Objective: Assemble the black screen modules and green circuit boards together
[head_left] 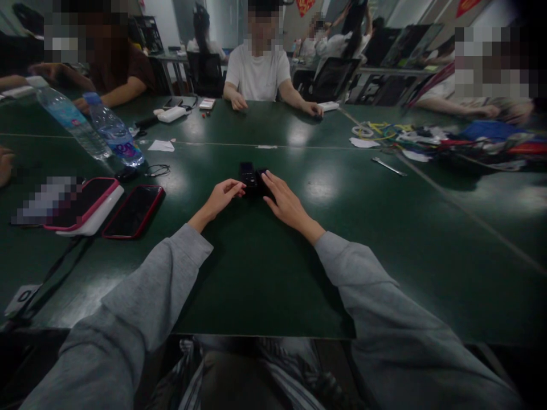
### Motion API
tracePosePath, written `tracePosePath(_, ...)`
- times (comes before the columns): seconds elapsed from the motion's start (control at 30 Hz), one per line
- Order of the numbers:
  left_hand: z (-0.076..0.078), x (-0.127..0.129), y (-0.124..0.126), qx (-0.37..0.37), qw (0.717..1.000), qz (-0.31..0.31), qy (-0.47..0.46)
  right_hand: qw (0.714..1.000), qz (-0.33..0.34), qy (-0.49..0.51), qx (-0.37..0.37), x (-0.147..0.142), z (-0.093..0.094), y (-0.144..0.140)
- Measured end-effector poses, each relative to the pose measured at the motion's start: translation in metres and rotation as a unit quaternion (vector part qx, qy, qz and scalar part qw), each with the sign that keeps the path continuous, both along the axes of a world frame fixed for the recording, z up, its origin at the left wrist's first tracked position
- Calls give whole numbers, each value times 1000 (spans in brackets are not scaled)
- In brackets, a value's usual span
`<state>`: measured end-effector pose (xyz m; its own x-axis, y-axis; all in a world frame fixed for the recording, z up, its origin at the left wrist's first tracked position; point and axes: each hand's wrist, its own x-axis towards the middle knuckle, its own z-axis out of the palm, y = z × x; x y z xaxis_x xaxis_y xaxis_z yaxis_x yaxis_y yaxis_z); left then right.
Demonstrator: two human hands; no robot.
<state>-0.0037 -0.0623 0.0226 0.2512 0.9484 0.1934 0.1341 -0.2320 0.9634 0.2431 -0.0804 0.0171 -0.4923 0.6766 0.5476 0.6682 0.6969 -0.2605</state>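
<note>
We log both hands out at arm's length over the green counter (256,273), meeting at a small black gadget (253,177) that lies flat on it, roughly mid-counter. It looks like two dark pieces side by side, the left piece (247,173) a short upright block, the right piece (261,177) partly hidden; we cannot tell whether they are joined. The left hand (222,199) sits just left of the gadget, fingers curled, thumb and forefinger tips pinched narrow at its lower left corner, touching it as far as we can see. The right hand (287,204) lies flatter, fingers extended and loosely spread, fingertips resting on the gadget's right side; its grip is open, laid on and not closed round. So the gadget lies straight ahead of both hands, between their fingertips, its long axis running away from us toward the person in the white shirt (258,71). Both hands are about equally near. Well left of the gadget lie two phones (133,210) with reddish cases, and further left two water bottles (113,134). Well right of it lies a metal tool (388,166).
</note>
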Motion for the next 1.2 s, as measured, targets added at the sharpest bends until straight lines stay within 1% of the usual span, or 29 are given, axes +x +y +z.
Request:
tracePosePath(0.1,1,1,-2,9,1000,-9,3,995,-73,64,-1,3,-1,3)
tracePosePath(0.17,1,1,-2,21,999,-19,15,991,-93,95,-18,5,-4,6)
tracePosePath(0.27,0,2,-3,34,999,-23,33,992,-71,95,-46,7,-7,8)
tracePosePath(0.37,-2,2,-3,50,997,-24,45,995,-53,56,-56,6,-8,6)
tracePosePath(0.43,-3,1,-3,63,996,-27,57,996,-49,30,-62,5,-9,5)
tracePosePath(0.53,-3,1,-5,82,993,-31,81,996,-52,18,-64,4,-8,3)
tracePosePath(0.63,-4,2,-5,99,989,-28,104,997,-57,28,-43,4,-6,3)
tracePosePath(0.73,-6,2,-5,106,989,-22,106,995,-83,60,3,4,-4,3)
tracePosePath(0.8,-7,2,-5,104,989,-19,104,993,-95,70,20,4,-3,3)
tracePosePath(0.93,-7,2,-6,110,987,-16,118,994,-92,61,25,4,-3,4)
tracePosePath(1.1,-3,3,-8,129,978,-11,166,995,-74,56,34,4,-4,5)
tracePosePath(1.2,-2,3,-9,133,974,-9,181,996,-74,48,29,4,-3,4)
